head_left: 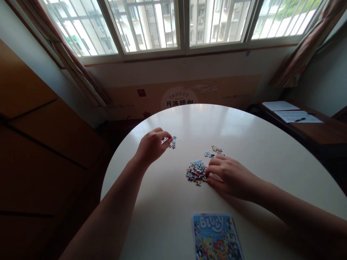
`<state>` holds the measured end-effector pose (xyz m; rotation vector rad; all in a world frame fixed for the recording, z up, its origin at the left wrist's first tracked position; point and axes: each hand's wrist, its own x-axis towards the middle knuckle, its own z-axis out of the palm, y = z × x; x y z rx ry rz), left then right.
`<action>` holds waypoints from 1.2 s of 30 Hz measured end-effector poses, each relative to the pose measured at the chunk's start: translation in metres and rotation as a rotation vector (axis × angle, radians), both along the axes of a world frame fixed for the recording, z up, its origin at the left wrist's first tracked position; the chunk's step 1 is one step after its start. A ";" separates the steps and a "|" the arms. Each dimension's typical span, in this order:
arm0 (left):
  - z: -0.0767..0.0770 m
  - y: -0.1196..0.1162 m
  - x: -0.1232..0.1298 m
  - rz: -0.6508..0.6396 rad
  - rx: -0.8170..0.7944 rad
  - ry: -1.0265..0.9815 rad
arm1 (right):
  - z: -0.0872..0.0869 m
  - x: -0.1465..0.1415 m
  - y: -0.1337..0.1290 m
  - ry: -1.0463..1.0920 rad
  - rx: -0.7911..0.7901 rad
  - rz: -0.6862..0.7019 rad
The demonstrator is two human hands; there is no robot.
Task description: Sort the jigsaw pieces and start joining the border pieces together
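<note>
Puzzle pieces (196, 171) lie piled by the bent fingers (215, 169) of the right hand (233, 177). More lie beside the left hand's (152, 145) bent fingers. I can't tell how tightly they close, or on what.

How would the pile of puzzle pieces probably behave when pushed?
The pile of pieces would probably spread, being loosely heaped. Each one is likely light, being small, and may slide easily: the white table looks glossy.
</note>
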<state>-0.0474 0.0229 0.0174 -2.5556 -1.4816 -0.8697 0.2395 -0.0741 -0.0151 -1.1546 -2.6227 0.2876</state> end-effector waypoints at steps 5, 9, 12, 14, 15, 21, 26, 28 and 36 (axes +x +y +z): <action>-0.003 -0.015 0.023 -0.028 0.017 -0.091 | -0.003 0.002 0.002 0.130 -0.136 -0.049; -0.009 -0.039 0.054 -0.367 -0.193 0.028 | 0.000 0.003 -0.001 0.258 -0.206 -0.078; -0.007 -0.053 0.066 -0.564 -0.310 0.081 | 0.007 0.004 -0.004 0.316 -0.259 -0.088; -0.004 -0.057 0.066 -0.620 -0.358 0.042 | 0.012 0.006 -0.004 0.344 -0.260 -0.124; -0.002 -0.057 0.065 -0.633 -0.378 0.013 | 0.013 0.007 -0.003 0.356 -0.244 -0.149; 0.001 -0.055 0.067 -0.593 -0.419 -0.092 | 0.011 0.008 0.000 0.446 -0.208 -0.195; 0.007 -0.054 0.065 -0.584 -0.450 -0.025 | 0.003 0.004 -0.003 0.478 -0.197 -0.206; 0.012 -0.044 0.050 -0.501 -0.511 0.005 | 0.001 0.005 -0.003 0.506 -0.203 -0.227; 0.012 0.015 -0.062 0.323 -0.882 0.088 | 0.006 0.006 -0.001 0.538 -0.184 -0.200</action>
